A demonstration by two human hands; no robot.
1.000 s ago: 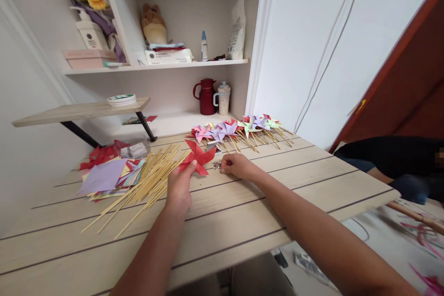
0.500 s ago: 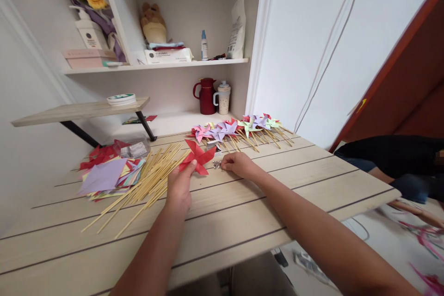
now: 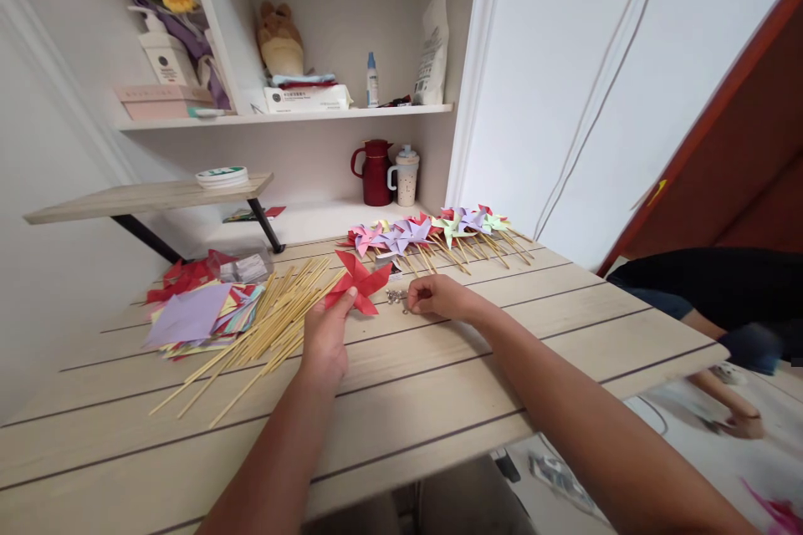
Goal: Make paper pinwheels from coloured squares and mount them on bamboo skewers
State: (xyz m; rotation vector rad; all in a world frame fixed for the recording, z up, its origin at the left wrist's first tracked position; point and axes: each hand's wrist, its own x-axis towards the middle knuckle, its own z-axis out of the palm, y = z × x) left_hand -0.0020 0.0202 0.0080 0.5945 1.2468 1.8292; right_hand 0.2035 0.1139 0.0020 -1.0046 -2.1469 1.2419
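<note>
My left hand (image 3: 324, 340) pinches the lower edge of a red paper pinwheel head (image 3: 358, 283) and holds it just above the wooden table (image 3: 439, 384). My right hand (image 3: 441, 297) rests on the table to its right, fingertips pinched beside a small heap of silvery pins (image 3: 395, 296); a tiny pin seems to sit between the fingers. Several bare bamboo sticks (image 3: 269, 330) lie fanned out left of my left hand.
A stack of coloured paper squares (image 3: 194, 316) and red folded pieces (image 3: 185, 274) lie at the left. A row of finished pinwheels on sticks (image 3: 432, 231) lies at the back. Another person in dark clothes (image 3: 715, 288) bends down at the right. Shelves hold a red jug (image 3: 375, 172).
My right hand has drawn slightly right, away from the pin heap, fingers pinched. The other person's hand has moved lower toward the floor. My left hand keeps the red pinwheel still.
</note>
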